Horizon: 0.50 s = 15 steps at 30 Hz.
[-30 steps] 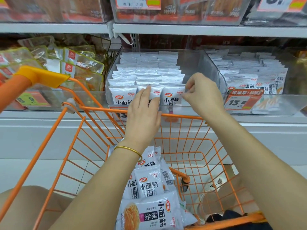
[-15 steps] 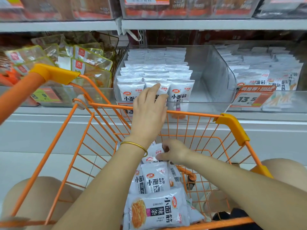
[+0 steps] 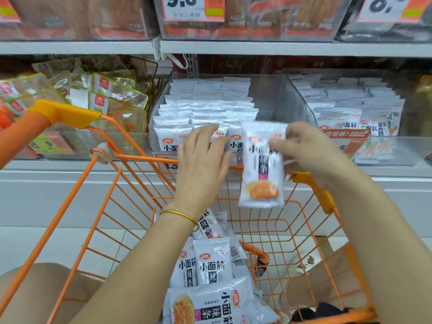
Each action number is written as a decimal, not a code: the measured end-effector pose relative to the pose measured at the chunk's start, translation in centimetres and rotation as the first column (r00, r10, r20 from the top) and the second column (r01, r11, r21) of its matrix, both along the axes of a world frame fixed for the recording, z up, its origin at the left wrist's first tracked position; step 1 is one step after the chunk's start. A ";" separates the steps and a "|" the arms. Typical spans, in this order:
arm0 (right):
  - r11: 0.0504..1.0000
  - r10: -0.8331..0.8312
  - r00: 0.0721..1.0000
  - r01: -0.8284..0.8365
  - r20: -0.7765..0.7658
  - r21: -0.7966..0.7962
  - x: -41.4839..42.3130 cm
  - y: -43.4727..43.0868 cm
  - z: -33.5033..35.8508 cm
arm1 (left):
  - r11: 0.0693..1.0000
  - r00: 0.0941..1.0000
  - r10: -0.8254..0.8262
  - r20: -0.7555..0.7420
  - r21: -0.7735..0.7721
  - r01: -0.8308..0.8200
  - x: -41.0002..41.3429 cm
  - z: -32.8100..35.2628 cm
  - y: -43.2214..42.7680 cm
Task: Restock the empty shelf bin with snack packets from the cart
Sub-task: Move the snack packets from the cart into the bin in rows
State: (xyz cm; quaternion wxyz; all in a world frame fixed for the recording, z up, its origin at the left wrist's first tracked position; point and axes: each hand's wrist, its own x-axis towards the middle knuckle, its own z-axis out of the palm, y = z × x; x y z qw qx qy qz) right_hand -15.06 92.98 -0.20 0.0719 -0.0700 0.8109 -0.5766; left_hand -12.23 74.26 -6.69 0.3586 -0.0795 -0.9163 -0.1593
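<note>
Orange cart [image 3: 131, 157] before stocked shelf bin [image 3: 275, 99]

Single head view, close above the orange cart [image 3: 98, 181], looking forward and down, facing the shelf [image 3: 280, 47]

The snack packet [image 3: 261, 164] was shiny white plastic. The cart [image 3: 131, 202] was thin orange wire with smooth plastic corners. The shelf bin [image 3: 275, 99] had clear, glossy plastic walls. The bracelet [image 3: 180, 215] looked like shiny gold metal.
</note>
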 end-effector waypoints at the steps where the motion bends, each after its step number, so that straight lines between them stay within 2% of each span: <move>1: 0.997 -0.071 0.996 0.069 -0.050 -0.040 -0.7 0.0 0.5 | 1.000 1.000 -0.003 0.023 -0.023 0.004 0.0 -0.2 -0.1; 4: 0.966 -0.219 0.962 0.190 -0.162 -0.175 -2.7 -0.8 1.8 | 0.997 0.996 0.002 0.094 -0.078 0.005 -0.1 -0.8 -0.2; 7: 0.954 -0.267 0.932 0.220 -0.245 -0.203 -4.2 -1.8 2.1 | 0.995 0.991 0.023 0.134 -0.104 -0.009 -0.1 -1.4 -0.3; 10: 0.964 -0.260 0.900 0.217 -0.349 -0.157 -4.5 -2.6 1.8 | 0.993 0.988 0.031 0.151 -0.113 -0.014 -0.3 -1.5 -0.5; 15: 0.974 -0.188 0.904 0.223 -0.385 0.049 -4.6 -3.0 -1.6 | 0.994 0.986 0.024 0.162 -0.105 -0.006 -0.4 -1.5 -0.5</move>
